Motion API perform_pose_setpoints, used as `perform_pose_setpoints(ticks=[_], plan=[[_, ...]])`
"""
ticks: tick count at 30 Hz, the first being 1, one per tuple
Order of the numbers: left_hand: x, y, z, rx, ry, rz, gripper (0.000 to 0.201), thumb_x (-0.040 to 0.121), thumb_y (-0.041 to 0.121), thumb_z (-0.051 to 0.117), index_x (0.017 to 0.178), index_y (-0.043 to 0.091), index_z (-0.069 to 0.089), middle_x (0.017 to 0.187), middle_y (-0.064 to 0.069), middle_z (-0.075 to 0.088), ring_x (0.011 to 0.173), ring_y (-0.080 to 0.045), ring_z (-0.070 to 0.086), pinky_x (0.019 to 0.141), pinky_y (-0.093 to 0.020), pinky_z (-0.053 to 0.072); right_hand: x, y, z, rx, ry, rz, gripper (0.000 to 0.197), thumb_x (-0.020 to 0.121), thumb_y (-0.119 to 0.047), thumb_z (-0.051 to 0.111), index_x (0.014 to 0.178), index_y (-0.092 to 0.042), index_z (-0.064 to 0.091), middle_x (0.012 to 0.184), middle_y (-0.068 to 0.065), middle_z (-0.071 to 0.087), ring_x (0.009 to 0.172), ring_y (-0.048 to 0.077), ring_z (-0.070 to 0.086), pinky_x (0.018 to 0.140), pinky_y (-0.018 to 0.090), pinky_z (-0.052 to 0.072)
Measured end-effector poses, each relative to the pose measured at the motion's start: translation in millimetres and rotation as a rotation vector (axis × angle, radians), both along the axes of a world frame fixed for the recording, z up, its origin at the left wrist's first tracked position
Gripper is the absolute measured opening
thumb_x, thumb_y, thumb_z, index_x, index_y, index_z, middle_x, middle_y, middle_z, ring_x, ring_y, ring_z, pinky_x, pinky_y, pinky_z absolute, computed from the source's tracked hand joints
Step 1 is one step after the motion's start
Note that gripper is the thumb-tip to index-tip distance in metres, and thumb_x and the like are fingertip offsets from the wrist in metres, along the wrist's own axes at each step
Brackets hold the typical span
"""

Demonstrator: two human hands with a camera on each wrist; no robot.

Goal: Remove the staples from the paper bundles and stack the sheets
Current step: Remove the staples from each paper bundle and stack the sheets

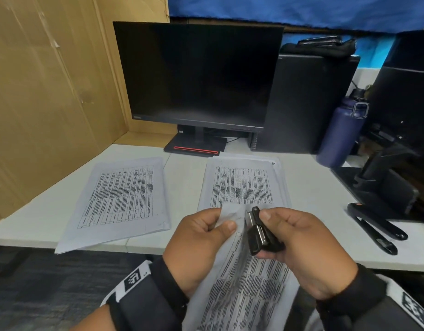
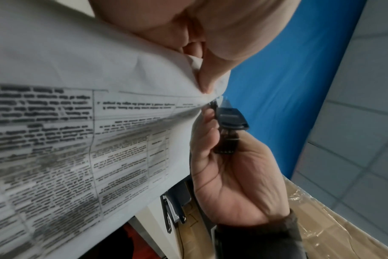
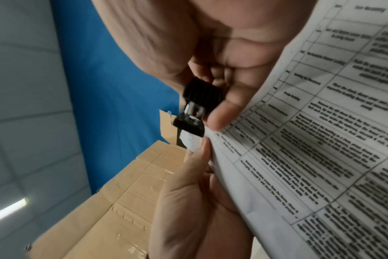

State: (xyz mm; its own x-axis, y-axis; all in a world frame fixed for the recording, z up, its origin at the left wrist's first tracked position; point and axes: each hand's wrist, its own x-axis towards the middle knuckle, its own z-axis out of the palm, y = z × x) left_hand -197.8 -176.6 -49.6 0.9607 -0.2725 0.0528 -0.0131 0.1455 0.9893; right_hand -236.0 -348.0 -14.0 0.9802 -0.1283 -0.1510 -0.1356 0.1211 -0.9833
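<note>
1. Two hands work at the near edge of the white table [image 1: 301, 177], both raised above it.
2. The left hand [image 1: 196, 242] pinches the top corner of a printed paper bundle [image 1: 242, 295] between thumb and fingers; the bundle hangs from that corner toward the person.
3. The right hand [image 1: 299, 244] grasps a black staple remover [image 1: 258, 232], fingers curled round its body, its metal tip set against the pinched corner.
4. Whether the tip has caught a staple cannot be told; the corner is blurred in both wrist views.
5. A stack of printed sheets [image 1: 120, 199] lies flat on the table to the left.
6. A second pile of papers [image 1: 244, 182] lies just beyond the hands.
7. Behind stand a dark monitor [image 1: 196, 75] and a blue bottle [image 1: 342, 130]; a black stapler [image 1: 376, 225] lies to the right.
</note>
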Motion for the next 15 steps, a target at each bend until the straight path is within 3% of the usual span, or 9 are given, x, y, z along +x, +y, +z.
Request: perform_pose_setpoints(ticks=[2, 4, 5, 7, 9, 11, 13, 15], plan=[[2.3, 1.3, -2.0, 0.027, 0.049, 0.011, 0.02, 0.097, 0.001, 0.063, 0.103, 0.009, 0.081, 0.101, -0.025, 0.079, 0.091, -0.038, 0.072, 0.093, -0.061, 0.056, 0.8, -2.0, -3.2, -0.106, -0.017, 0.033, 0.019, 0.096, -0.017, 0.063, 0.087, -0.007, 0.077, 0.073, 0.011, 0.072, 0.062, 0.019, 0.069, 0.061, 0.036, 0.062], [5.7, 4.6, -3.0, 0.065, 0.077, 0.033, 0.022, 0.098, 0.001, 0.062, 0.099, 0.01, 0.081, 0.098, -0.022, 0.08, 0.088, -0.036, 0.073, 0.09, -0.056, 0.058, 1.5, -10.6, -9.5, -0.575, -0.215, -0.012, 0.016, 0.095, -0.028, 0.064, 0.086, -0.02, 0.075, 0.075, -0.001, 0.073, 0.069, 0.013, 0.068, 0.073, 0.028, 0.059], [8.1, 6.5, -3.2, 0.074, 0.094, 0.051, 0.022, 0.099, 0.002, 0.062, 0.098, 0.011, 0.082, 0.097, -0.021, 0.08, 0.087, -0.036, 0.074, 0.089, -0.056, 0.058, 1.5, -16.3, -10.4, -0.846, -0.354, -0.065, 0.014, 0.093, -0.033, 0.063, 0.087, -0.025, 0.072, 0.078, -0.007, 0.071, 0.074, 0.009, 0.065, 0.073, 0.02, 0.054], [13.4, 11.6, -3.4, 0.067, 0.139, 0.085, 0.022, 0.099, 0.003, 0.062, 0.096, 0.012, 0.082, 0.096, -0.021, 0.08, 0.086, -0.036, 0.076, 0.088, -0.056, 0.059, 6.0, -31.7, -13.0, -1.185, -0.525, -0.178, 0.007, 0.091, -0.032, 0.064, 0.093, -0.028, 0.069, 0.083, -0.012, 0.066, 0.077, 0.006, 0.06, 0.071, 0.021, 0.047], [18.7, 17.2, -2.9, 0.04, 0.189, 0.118, 0.022, 0.099, 0.003, 0.062, 0.094, 0.011, 0.081, 0.095, -0.022, 0.08, 0.083, -0.036, 0.076, 0.085, -0.053, 0.062, 16.7, -57.9, -17.4, -1.265, -0.416, -0.262, 0.01, 0.091, -0.031, 0.067, 0.098, -0.023, 0.067, 0.086, -0.007, 0.067, 0.079, 0.015, 0.062, 0.07, 0.03, 0.048], [21.4, 21.4, -0.4, 0.005, 0.234, 0.127, 0.02, 0.1, 0.002, 0.06, 0.097, 0.008, 0.079, 0.096, -0.025, 0.079, 0.08, -0.035, 0.076, 0.079, -0.048, 0.063, 27.0, -88.5, -27.5, -1.252, -0.119, -0.3, 0.018, 0.092, -0.037, 0.066, 0.102, -0.023, 0.063, 0.084, -0.004, 0.07, 0.085, 0.025, 0.066, 0.074, 0.035, 0.051], [22.7, 23.4, 2.6, -0.029, 0.271, 0.111, 0.018, 0.1, 0.002, 0.059, 0.103, 0.004, 0.076, 0.097, -0.027, 0.078, 0.079, -0.036, 0.075, 0.076, -0.047, 0.062, 29.8, -113.6, -40.1, -1.302, 0.106, -0.282, 0.02, 0.091, -0.042, 0.064, 0.093, -0.024, 0.057, 0.078, -0.003, 0.068, 0.083, 0.03, 0.065, 0.076, 0.04, 0.054], [23.4, 23.4, 4.7, -0.048, 0.296, 0.095, 0.018, 0.101, 0.001, 0.058, 0.106, 0.001, 0.075, 0.098, -0.028, 0.078, 0.077, -0.035, 0.075, 0.076, -0.047, 0.062, 29.2, -127.9, -50.0, -1.357, 0.198, -0.272, 0.026, 0.091, -0.042, 0.065, 0.079, -0.022, 0.052, 0.072, -0.001, 0.063, 0.075, 0.03, 0.062, 0.074, 0.042, 0.054]])
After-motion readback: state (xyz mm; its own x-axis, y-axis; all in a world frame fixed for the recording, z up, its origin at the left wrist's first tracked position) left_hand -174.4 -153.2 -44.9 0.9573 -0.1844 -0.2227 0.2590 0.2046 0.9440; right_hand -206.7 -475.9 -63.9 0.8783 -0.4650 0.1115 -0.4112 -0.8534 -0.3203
